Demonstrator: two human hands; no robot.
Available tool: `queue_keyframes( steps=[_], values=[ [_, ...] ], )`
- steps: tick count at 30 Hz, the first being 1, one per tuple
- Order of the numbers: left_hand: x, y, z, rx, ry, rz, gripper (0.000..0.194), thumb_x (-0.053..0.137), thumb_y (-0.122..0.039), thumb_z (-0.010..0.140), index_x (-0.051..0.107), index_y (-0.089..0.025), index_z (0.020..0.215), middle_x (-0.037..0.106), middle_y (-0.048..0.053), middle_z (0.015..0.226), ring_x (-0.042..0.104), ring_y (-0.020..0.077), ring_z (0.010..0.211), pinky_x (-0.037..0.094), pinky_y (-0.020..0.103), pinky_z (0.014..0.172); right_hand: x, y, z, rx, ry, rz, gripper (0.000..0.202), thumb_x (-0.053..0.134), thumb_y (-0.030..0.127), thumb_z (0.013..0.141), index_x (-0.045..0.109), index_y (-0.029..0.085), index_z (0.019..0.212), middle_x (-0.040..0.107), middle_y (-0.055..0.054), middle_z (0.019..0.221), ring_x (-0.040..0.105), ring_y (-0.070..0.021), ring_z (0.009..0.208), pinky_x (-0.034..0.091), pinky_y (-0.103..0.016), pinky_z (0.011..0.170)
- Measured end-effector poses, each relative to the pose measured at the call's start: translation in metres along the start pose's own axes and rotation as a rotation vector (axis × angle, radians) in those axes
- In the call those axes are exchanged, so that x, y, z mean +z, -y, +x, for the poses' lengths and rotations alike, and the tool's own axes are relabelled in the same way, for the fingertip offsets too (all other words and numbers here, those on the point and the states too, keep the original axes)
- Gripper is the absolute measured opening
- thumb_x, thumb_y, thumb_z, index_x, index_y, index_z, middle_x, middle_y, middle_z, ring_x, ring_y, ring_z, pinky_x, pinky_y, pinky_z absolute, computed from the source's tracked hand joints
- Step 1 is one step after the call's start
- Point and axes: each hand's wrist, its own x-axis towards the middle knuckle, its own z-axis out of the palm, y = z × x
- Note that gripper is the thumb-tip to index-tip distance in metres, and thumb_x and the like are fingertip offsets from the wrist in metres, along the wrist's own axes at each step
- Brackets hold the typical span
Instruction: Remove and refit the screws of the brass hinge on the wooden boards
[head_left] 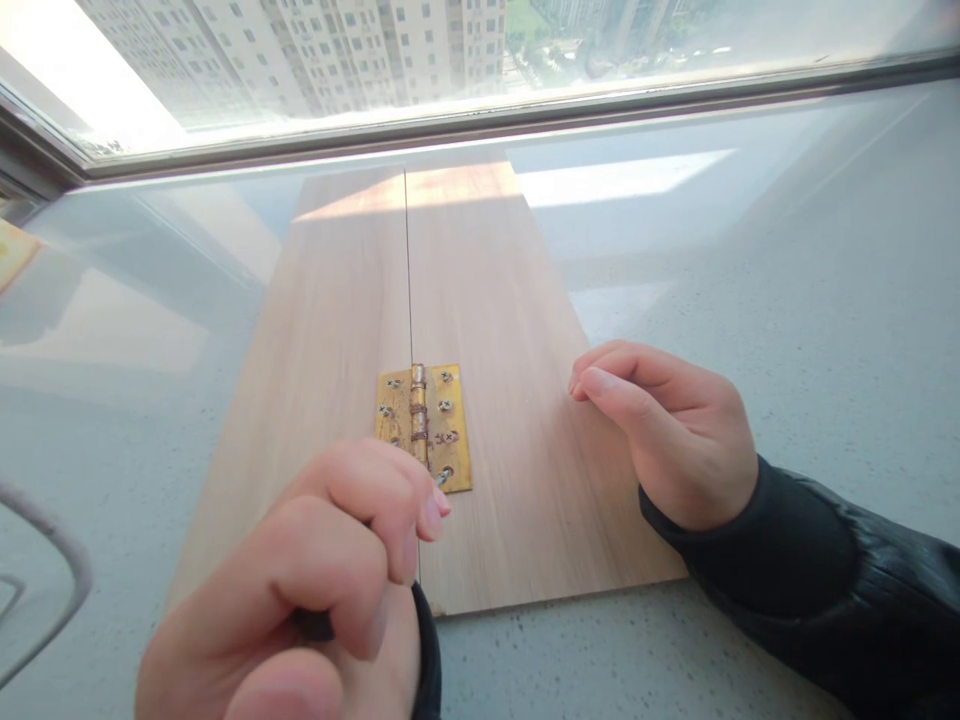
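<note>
A brass-coloured hinge (397, 425), stained with rust, lies across the seam between a left wooden board (322, 300) and a right wooden board (510, 300). Several cross-head screws sit in its holes; the lower right screw (445, 476) stands tilted. My left hand (330, 550) is closed, its curled fingers beside that screw and covering the hinge's lower left corner. Whether those fingers touch or grip anything is hidden. Over the right board's edge, my right hand (679, 435) is closed with thumb and forefinger pinched together; anything between them is too small to see.
The boards rest on a speckled pale sill (825, 330) below a framed window (450, 130). A grey curved cord or wire (71, 560) is at the left edge. A yellowish object (13, 250) shows partly at the upper left.
</note>
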Motion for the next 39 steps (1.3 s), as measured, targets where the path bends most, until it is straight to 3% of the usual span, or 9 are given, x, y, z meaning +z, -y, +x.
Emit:
queue_keyframes(
  steps=[10,14,17,21,24,28,35,37,39],
  values=[
    [-0.006,-0.003,0.010,-0.078,0.226,-0.079,0.054,0.062,-0.048,0.094,0.041,-0.019,0.054,0.036,-0.002,0.046,0.034,0.0094,0.040,0.036,0.028,0.041,-0.001,-0.002,-0.002,0.003,0.005,0.007,0.021,0.064,0.030,0.085,0.066,0.023,0.066,0.066,-0.001,0.070,0.060,-0.0150,0.069,0.044,-0.029,0.057],
    [-0.003,-0.008,0.036,-0.303,0.500,-0.156,0.073,0.069,-0.048,0.084,0.018,-0.015,0.042,0.019,-0.003,0.036,0.026,0.0073,0.035,0.032,0.028,0.039,-0.001,-0.002,-0.002,-0.003,0.010,0.009,0.021,0.064,0.030,0.086,0.066,0.022,0.066,0.066,-0.001,0.070,0.060,-0.0152,0.069,0.045,-0.029,0.058],
    [0.005,-0.011,0.033,-0.390,0.213,-0.181,0.035,0.064,-0.025,0.080,0.051,-0.021,0.047,0.037,-0.003,0.035,0.035,0.0116,0.032,0.033,0.027,0.035,-0.001,-0.001,-0.002,-0.006,0.010,0.008,0.022,0.064,0.030,0.085,0.066,0.022,0.065,0.066,-0.001,0.069,0.060,-0.0151,0.068,0.044,-0.029,0.057],
    [0.012,-0.006,0.001,-0.127,-0.264,0.073,0.021,0.053,-0.015,0.090,0.064,-0.025,0.076,0.054,-0.005,0.052,0.055,0.0182,0.047,0.053,0.038,0.053,-0.001,0.000,-0.001,-0.002,0.006,0.004,0.023,0.063,0.031,0.085,0.065,0.022,0.064,0.065,-0.001,0.068,0.059,-0.0144,0.068,0.043,-0.029,0.057],
    [0.013,-0.002,-0.013,-0.032,-0.233,0.098,0.008,0.061,-0.031,0.095,0.068,-0.028,0.095,0.055,-0.006,0.058,0.055,0.0175,0.054,0.056,0.039,0.059,0.000,0.001,0.000,-0.002,0.008,0.003,0.022,0.063,0.030,0.084,0.064,0.021,0.063,0.065,-0.001,0.066,0.059,-0.0143,0.066,0.043,-0.028,0.056],
    [0.013,-0.003,-0.007,-0.205,-0.182,-0.083,0.036,0.062,-0.031,0.094,0.056,-0.022,0.060,0.029,-0.007,0.042,0.026,0.0086,0.039,0.032,0.026,0.041,0.001,0.002,0.000,0.001,0.010,0.003,0.022,0.063,0.031,0.084,0.065,0.021,0.064,0.065,-0.001,0.067,0.059,-0.0145,0.067,0.044,-0.028,0.056],
    [-0.004,-0.006,0.018,-0.161,0.335,-0.168,0.067,0.062,-0.055,0.092,0.030,-0.016,0.049,0.023,-0.005,0.042,0.026,0.0070,0.038,0.035,0.027,0.039,0.000,0.001,0.000,0.003,0.006,0.010,0.022,0.063,0.031,0.084,0.065,0.022,0.064,0.066,-0.001,0.068,0.059,-0.0144,0.067,0.044,-0.028,0.056],
    [-0.007,-0.004,0.018,-0.217,0.366,-0.193,0.069,0.057,-0.059,0.094,0.028,-0.016,0.048,0.022,-0.004,0.042,0.026,0.0068,0.036,0.034,0.028,0.037,0.000,0.000,0.000,0.000,0.010,0.009,0.023,0.063,0.031,0.085,0.065,0.022,0.064,0.066,-0.001,0.068,0.059,-0.0141,0.067,0.044,-0.028,0.057],
    [-0.005,0.000,0.011,-0.211,0.139,-0.195,0.069,0.059,-0.059,0.093,0.024,-0.017,0.051,0.018,-0.005,0.046,0.024,0.0070,0.040,0.032,0.028,0.040,0.000,0.000,0.000,-0.005,0.012,0.007,0.023,0.063,0.031,0.085,0.065,0.022,0.064,0.066,-0.001,0.069,0.060,-0.0142,0.067,0.045,-0.028,0.057]
  ],
)
